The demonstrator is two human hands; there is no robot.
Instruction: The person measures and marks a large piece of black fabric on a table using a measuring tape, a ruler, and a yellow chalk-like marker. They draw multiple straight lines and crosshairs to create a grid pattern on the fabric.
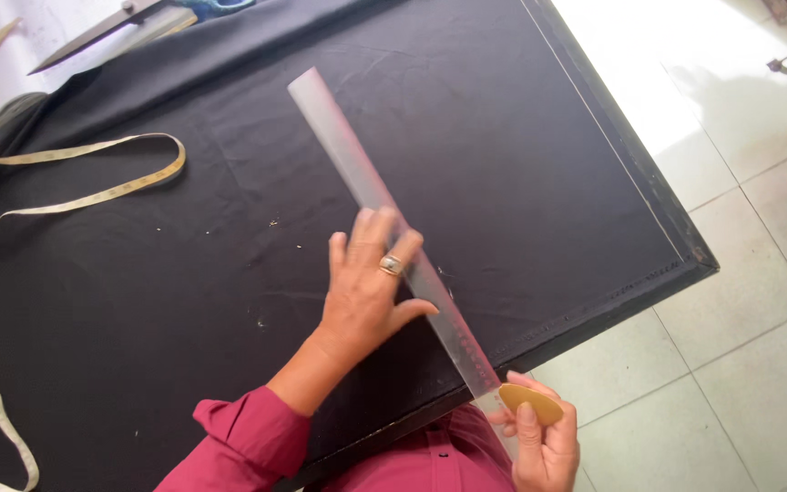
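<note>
A long clear plastic ruler (348,155) lies slantwise on the black cloth (466,118) that covers the table. My left hand (371,287), with a ring on one finger, lies flat on the ruler's middle and presses it down. At the ruler's near end, by the table's front edge, my right hand (544,446) pinches a flat yellow oval piece of tailor's chalk (530,404). The chalk touches the ruler's near tip.
A pale yellow measuring tape (75,196) curls over the cloth on the left. Large black scissors (107,27) lie at the far left edge. The table's right edge (658,200) drops to a light tiled floor (758,301).
</note>
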